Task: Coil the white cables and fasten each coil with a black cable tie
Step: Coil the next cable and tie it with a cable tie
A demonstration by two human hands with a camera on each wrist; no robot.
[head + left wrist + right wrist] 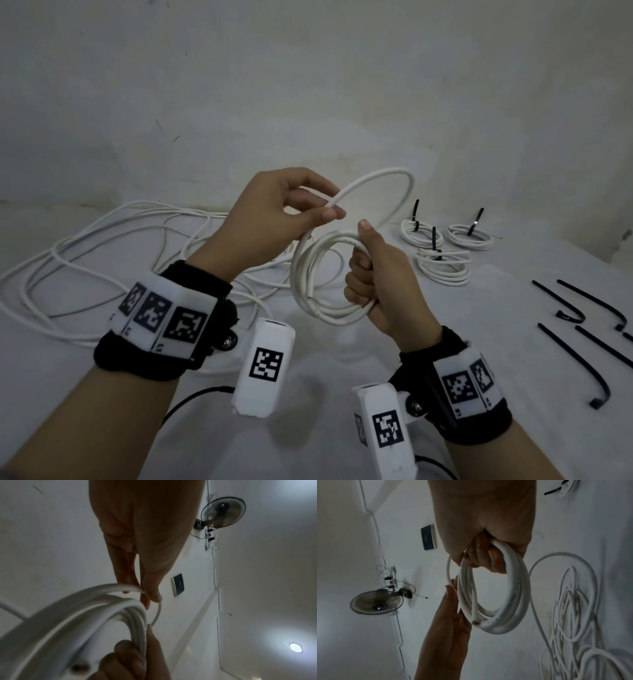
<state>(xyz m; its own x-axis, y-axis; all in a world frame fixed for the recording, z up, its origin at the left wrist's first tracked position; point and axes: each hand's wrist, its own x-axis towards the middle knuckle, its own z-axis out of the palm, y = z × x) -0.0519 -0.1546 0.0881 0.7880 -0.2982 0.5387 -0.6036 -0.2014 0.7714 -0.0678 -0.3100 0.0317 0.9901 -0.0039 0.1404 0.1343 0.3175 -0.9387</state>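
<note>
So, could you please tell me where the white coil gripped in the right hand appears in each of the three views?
Head: the coil sits centre, held in the right hand, beside the left hand.
Left wrist: it fills the lower left.
Right wrist: it hangs centre, below the fist.
Shared landmark: the coil's cut cable end.

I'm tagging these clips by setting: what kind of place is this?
Probably a plain indoor room used as a makeshift workspace: bare white walls, a wall-mounted fan, a recessed ceiling light, and loose white cable on a white surface.
</note>
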